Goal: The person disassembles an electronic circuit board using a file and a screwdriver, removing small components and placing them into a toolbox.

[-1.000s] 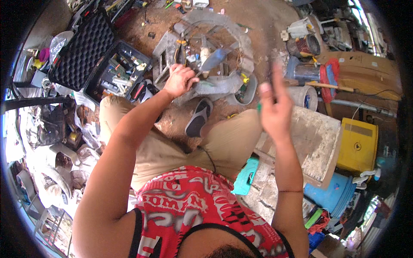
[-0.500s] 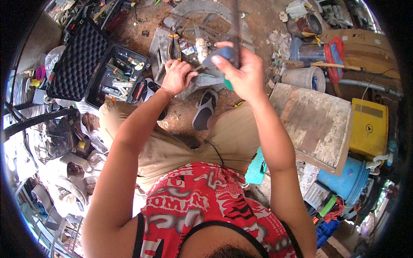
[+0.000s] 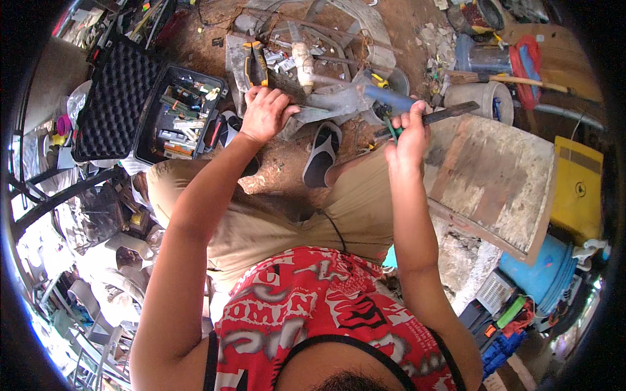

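We note two bare hands forward of the knees, over cluttered earth. The right hand is closed around a dark flat bar, which runs slantwise through the grip, its longer end pointing outward to the right. A green piece shows at the same grip, close to the thumb. A blurred blue elongated shape reaches the fingers; we cannot tell whether it is gripped too.

The left hand is palm-down with fingers bent, near the grey ring-shaped frame. We cannot tell whether its fingers pinch anything or merely rest. Pliers with yellow-and-black handles lie just beyond its fingertips; to their right we record a pale wrapped piece.

Surroundings: at left, a black hard case lies open, foam lid back, small parts in its tray. At right, a worn board lies beside the knee, with a yellow box and a blue bucket past it. A dark, pale-edged shoe shows below the frame.
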A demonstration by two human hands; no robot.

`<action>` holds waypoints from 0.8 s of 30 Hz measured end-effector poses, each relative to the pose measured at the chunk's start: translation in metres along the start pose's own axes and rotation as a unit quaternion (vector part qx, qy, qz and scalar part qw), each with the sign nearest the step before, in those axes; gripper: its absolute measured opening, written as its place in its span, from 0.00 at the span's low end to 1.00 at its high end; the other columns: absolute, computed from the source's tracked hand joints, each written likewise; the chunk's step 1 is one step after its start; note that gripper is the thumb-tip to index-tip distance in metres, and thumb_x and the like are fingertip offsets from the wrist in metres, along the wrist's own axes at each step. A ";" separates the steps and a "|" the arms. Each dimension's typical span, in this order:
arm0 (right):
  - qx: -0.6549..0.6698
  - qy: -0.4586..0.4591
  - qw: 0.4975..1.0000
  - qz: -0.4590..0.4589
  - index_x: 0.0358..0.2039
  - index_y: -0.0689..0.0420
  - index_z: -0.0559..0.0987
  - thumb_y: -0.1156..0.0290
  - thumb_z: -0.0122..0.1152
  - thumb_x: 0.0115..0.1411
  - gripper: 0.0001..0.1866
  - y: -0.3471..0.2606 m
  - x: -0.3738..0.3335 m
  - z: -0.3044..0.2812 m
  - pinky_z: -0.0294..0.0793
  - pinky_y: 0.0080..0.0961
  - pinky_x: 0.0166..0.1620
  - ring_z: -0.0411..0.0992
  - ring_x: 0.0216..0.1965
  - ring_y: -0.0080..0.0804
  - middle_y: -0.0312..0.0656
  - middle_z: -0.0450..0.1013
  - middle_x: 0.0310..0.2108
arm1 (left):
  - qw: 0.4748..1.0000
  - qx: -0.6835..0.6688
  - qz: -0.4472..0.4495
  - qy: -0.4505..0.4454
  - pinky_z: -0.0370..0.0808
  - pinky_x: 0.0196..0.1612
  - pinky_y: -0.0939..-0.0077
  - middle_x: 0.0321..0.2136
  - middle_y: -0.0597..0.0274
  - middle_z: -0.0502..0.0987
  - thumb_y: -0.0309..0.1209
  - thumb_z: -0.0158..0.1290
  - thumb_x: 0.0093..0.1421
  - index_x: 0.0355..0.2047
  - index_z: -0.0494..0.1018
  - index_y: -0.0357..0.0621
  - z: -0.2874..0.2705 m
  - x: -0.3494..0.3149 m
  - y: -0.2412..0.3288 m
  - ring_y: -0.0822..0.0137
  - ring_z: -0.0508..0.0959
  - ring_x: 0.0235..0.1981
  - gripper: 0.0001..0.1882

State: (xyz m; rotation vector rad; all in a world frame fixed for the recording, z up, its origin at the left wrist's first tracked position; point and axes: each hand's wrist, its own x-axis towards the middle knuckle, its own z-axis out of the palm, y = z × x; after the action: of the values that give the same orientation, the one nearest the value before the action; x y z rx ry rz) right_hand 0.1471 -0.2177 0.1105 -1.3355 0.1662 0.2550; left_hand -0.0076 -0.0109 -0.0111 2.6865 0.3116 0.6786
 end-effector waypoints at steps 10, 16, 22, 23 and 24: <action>-0.214 -0.304 0.909 -0.186 0.45 0.60 0.75 0.61 0.61 0.62 0.17 -0.073 -0.004 0.008 0.61 0.13 0.23 0.62 0.18 0.13 0.27 0.66 0.18 | 1.000 -0.014 0.002 0.024 0.59 0.44 0.61 0.28 0.65 0.72 0.48 0.65 0.46 0.24 0.71 0.49 -0.005 0.002 0.011 0.58 0.70 0.34 0.19; -0.255 -0.345 0.890 -0.155 0.42 0.57 0.78 0.59 0.65 0.59 0.17 -0.076 -0.008 0.029 0.63 0.14 0.25 0.63 0.21 0.14 0.27 0.68 0.20 | 0.999 -0.001 0.015 0.028 0.59 0.44 0.61 0.27 0.68 0.73 0.49 0.65 0.45 0.24 0.73 0.50 -0.011 0.009 0.018 0.60 0.71 0.34 0.19; -0.314 -0.375 0.845 -0.214 0.40 0.56 0.78 0.60 0.67 0.57 0.16 -0.082 -0.012 0.049 0.69 0.20 0.33 0.68 0.27 0.21 0.33 0.72 0.24 | 1.000 0.002 -0.019 -0.015 0.60 0.46 0.61 0.29 0.73 0.77 0.49 0.63 0.47 0.27 0.79 0.57 -0.010 0.008 0.023 0.63 0.72 0.36 0.14; -0.316 -0.382 0.840 -0.219 0.40 0.56 0.78 0.60 0.67 0.57 0.16 -0.081 -0.013 0.051 0.70 0.21 0.33 0.68 0.26 0.21 0.34 0.73 0.24 | 1.000 -0.004 -0.026 -0.016 0.60 0.46 0.61 0.29 0.73 0.77 0.48 0.63 0.46 0.27 0.79 0.57 -0.011 0.007 0.025 0.63 0.72 0.36 0.14; -0.324 -0.393 0.823 -0.253 0.45 0.56 0.77 0.59 0.65 0.59 0.18 -0.077 -0.011 0.051 0.60 0.13 0.24 0.61 0.20 0.12 0.26 0.66 0.20 | 0.999 -0.010 -0.033 -0.017 0.60 0.46 0.61 0.29 0.73 0.77 0.48 0.64 0.46 0.27 0.79 0.57 -0.011 0.005 0.026 0.63 0.72 0.36 0.13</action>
State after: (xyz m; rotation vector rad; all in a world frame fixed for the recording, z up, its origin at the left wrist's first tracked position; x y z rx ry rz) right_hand 0.1562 -0.1858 0.1972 -1.7722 -1.0538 0.4074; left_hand -0.0053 -0.0300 0.0099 2.6527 0.3791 0.6117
